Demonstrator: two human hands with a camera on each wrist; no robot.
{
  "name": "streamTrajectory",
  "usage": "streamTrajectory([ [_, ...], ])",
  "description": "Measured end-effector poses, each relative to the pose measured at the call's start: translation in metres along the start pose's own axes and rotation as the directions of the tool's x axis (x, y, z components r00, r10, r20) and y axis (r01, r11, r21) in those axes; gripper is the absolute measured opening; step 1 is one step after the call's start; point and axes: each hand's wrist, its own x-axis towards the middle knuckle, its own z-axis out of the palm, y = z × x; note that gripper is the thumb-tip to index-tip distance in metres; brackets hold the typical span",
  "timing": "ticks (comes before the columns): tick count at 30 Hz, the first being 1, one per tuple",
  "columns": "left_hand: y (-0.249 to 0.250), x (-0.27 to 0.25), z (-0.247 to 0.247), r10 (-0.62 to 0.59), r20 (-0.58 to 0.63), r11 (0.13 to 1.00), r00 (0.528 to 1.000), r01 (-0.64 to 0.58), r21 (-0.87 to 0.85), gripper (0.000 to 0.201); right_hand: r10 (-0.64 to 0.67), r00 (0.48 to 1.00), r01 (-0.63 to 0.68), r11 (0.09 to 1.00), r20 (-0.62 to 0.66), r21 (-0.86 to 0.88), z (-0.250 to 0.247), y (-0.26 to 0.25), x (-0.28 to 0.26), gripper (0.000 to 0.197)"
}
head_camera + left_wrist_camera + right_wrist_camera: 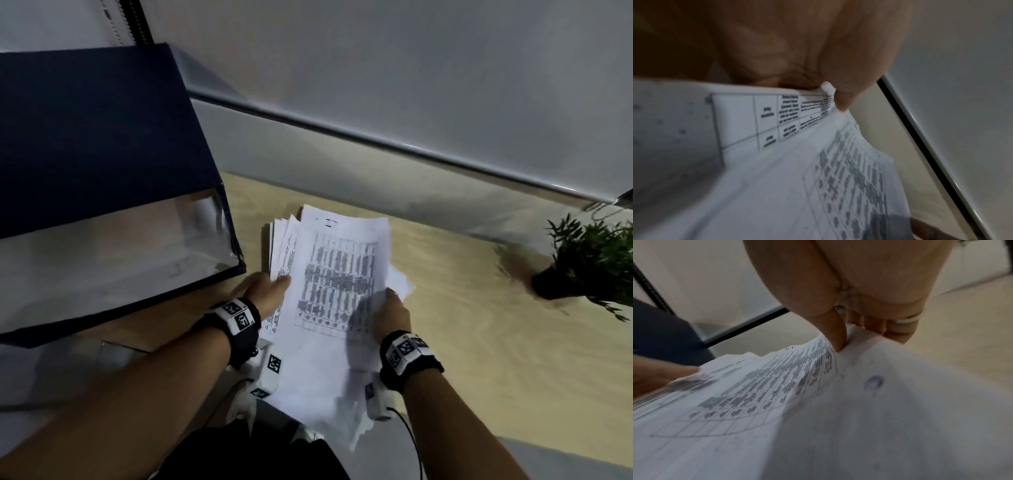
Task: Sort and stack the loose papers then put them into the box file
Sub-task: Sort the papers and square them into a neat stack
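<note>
Head view. Papers (329, 291): uneven printed stack, held over the near edge of the table (479, 291), just right of the box file (102, 171). Box file: dark blue, open, on the table at left. Left hand (265, 296): grip pinching the stack's left edge. Right hand (390, 317): grip grasping the right edge. Plant (589, 257): far right of the table.

Left wrist view. Left hand (797, 48): thumb over, fingers under the papers (777, 178).

Right wrist view. Right hand (869, 288): fingers curled on the papers (838, 418); box file (663, 331) at left.
</note>
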Motion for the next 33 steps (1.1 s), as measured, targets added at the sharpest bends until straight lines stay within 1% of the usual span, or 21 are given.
streamTrajectory([
  [2,-0.001,0.003,0.003,0.009,0.024,0.997,1.000,-0.011,0.083,0.060,-0.037,0.997,0.041,0.998,0.072,-0.051,0.012,-0.010,0.000,0.052],
  [4,-0.004,0.005,0.004,0.047,-0.036,0.983,0.998,-0.040,0.178,0.058,-0.062,0.996,0.067,0.995,0.061,-0.078,0.022,-0.012,0.002,0.050],
  [5,-0.004,0.004,0.005,0.087,-0.068,0.977,0.994,-0.072,0.202,0.055,-0.040,0.999,0.042,0.995,0.026,-0.087,0.025,-0.010,0.004,0.051],
  [6,-0.003,0.002,0.005,0.114,-0.090,0.978,0.989,-0.096,0.187,0.052,-0.002,1.000,0.000,0.996,-0.016,-0.092,0.027,-0.006,0.003,0.053],
  [8,0.007,-0.008,0.004,0.178,-0.117,0.979,0.977,-0.165,0.116,0.051,0.149,0.983,-0.156,0.986,-0.106,-0.059,0.031,0.005,-0.002,0.057],
  [10,0.020,-0.020,0.000,0.280,-0.181,0.959,0.943,-0.266,0.097,0.050,0.308,0.940,-0.314,0.949,-0.146,-0.022,0.036,0.011,-0.010,0.073],
  [11,0.029,-0.028,-0.002,0.331,-0.211,0.943,0.920,-0.317,0.096,0.049,0.345,0.927,-0.353,0.935,-0.146,-0.031,0.039,0.012,-0.013,0.083],
  [12,0.035,-0.033,-0.005,0.367,-0.236,0.930,0.900,-0.353,0.101,0.048,0.346,0.927,-0.356,0.933,-0.144,-0.049,0.044,0.013,-0.013,0.090],
  [13,0.043,-0.039,-0.007,0.419,-0.271,0.908,0.867,-0.403,0.117,0.046,0.325,0.936,-0.336,0.939,-0.139,-0.069,0.048,0.012,-0.012,0.092],
  [15,0.056,-0.048,-0.012,0.495,-0.331,0.868,0.803,-0.471,0.155,0.036,0.260,0.955,-0.276,0.955,-0.142,-0.108,0.053,0.014,-0.007,0.086],
  [17,0.064,-0.050,-0.015,0.543,-0.387,0.837,0.745,-0.519,0.174,0.028,0.208,0.963,-0.232,0.963,-0.173,-0.137,0.048,0.018,0.003,0.077],
  [19,0.068,-0.051,-0.019,0.587,-0.408,0.806,0.699,-0.549,0.221,0.024,0.206,0.961,-0.232,0.963,-0.184,-0.135,0.036,0.023,0.013,0.075],
  [20,0.069,-0.050,-0.021,0.599,-0.423,0.798,0.680,-0.550,0.246,0.023,0.230,0.954,-0.253,0.961,-0.195,-0.107,0.031,0.024,0.018,0.077],
  [23,0.075,-0.055,-0.026,0.616,-0.466,0.783,0.635,-0.558,0.276,0.022,0.314,0.908,-0.333,0.943,-0.276,-0.023,0.031,0.017,0.017,0.097],
  [25,0.079,-0.057,-0.028,0.619,-0.490,0.777,0.614,-0.571,0.265,0.025,0.322,0.909,-0.339,0.940,-0.264,-0.021,0.042,0.010,0.011,0.111],
  [26,0.082,-0.058,-0.028,0.620,-0.501,0.773,0.604,-0.579,0.258,0.026,0.330,0.913,-0.340,0.940,-0.240,-0.003,0.047,0.008,0.012,0.113],
  [27,0.084,-0.059,-0.029,0.613,-0.509,0.776,0.604,-0.579,0.249,0.026,0.346,0.914,-0.345,0.938,-0.212,0.041,0.049,0.007,0.013,0.111],
  [28,0.087,-0.060,-0.030,0.609,-0.520,0.777,0.599,-0.582,0.240,0.026,0.366,0.911,-0.353,0.930,-0.188,0.102,0.049,0.005,0.015,0.102],
  [31,0.095,-0.065,-0.031,0.597,-0.537,0.778,0.596,-0.593,0.206,0.024,0.382,0.900,-0.322,0.907,-0.212,0.271,0.038,0.008,0.019,0.054],
  [32,0.096,-0.067,-0.030,0.595,-0.539,0.777,0.596,-0.600,0.194,0.023,0.377,0.897,-0.302,0.904,-0.231,0.303,0.033,0.011,0.017,0.043],
  [33,0.096,-0.068,-0.030,0.586,-0.538,0.781,0.606,-0.599,0.178,0.022,0.368,0.894,-0.279,0.905,-0.257,0.322,0.027,0.015,0.014,0.035],
])
